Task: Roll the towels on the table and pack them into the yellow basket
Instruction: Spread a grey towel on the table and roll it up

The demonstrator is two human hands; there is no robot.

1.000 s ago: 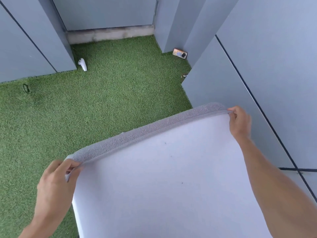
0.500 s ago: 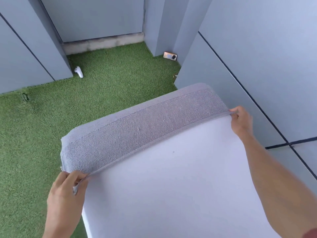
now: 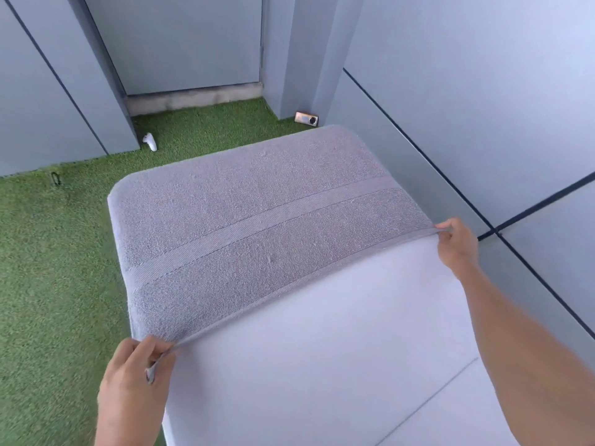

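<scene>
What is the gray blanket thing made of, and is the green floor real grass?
The gray towel looks like soft looped cotton terry, matte, with a flat woven band across it. The green floor looks like artificial turf: even, short, uniformly green blades running right up to the walls, though real grass can't be fully ruled out.

The towel (image 3: 257, 226) lies spread over the table's (image 3: 322, 365) far end, its near corners pinched — left hand (image 3: 135, 378) at 7 o'clock, right hand (image 3: 457, 244) at 3. Beyond the table — on the grass (image 3: 48, 268) — a phone (image 3: 306, 118) leans at 12, a small controller (image 3: 150, 141) at 11.
</scene>
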